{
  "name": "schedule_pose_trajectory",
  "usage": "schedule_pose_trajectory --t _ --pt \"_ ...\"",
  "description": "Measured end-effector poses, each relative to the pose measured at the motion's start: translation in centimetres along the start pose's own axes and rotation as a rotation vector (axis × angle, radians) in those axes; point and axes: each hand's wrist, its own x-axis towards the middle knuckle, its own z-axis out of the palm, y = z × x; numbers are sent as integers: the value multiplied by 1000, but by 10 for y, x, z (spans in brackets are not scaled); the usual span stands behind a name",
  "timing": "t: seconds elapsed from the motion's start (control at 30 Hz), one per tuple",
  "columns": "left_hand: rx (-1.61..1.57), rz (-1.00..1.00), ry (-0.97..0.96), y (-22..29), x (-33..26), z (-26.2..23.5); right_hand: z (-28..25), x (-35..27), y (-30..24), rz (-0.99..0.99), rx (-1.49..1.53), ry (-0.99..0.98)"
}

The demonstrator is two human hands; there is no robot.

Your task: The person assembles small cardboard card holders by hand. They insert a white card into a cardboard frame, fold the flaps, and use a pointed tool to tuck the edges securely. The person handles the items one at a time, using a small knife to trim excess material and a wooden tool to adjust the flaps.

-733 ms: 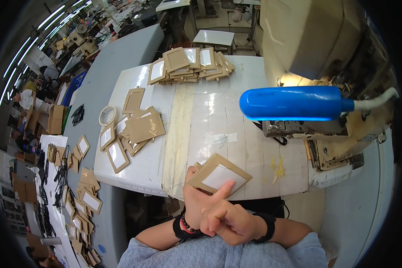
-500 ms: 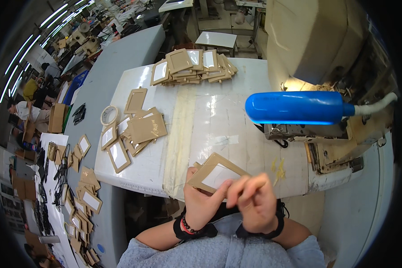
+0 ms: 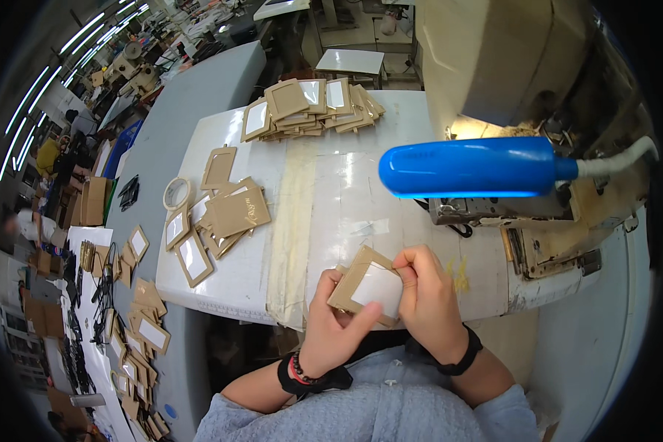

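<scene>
Left forearm: enters from the lower edge, angled up and to the right, sleeve pushed back, beaded band and dark strap at the wrist.
Left hand (image 3: 331, 324): raised in front of the chest, back of the hand to the camera, fingers curled, thumb stretched right along the lower edge of the held piece.
Right forearm: enters from the lower right, angled up and left, dark band at the wrist.
Right hand (image 3: 429, 298): close beside the left, knuckles up, fingers bent inward, fingertips pinched on the right edge of the same piece.
Spacing: hands nearly touching; wrists well apart.
Grip: both hands closed in a pinch.
</scene>
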Motion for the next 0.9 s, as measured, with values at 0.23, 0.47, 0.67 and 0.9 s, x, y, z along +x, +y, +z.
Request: schedule_pose_trajectory --t 0.23,0.47,0.67,0.9 --pt "298 -267 -215 38 37 -26 -4 0 -3 -128 -142 -106" --pt "366 -238 -241 41 24 -16 -7 2 -1 -216 -189 -131" --pt "198 -227 -182 35 11 -10 -10 8 0 -420 -146 9" --pt "27 -84 -14 34 1 12 -4 -14 -12 -175 487 63"
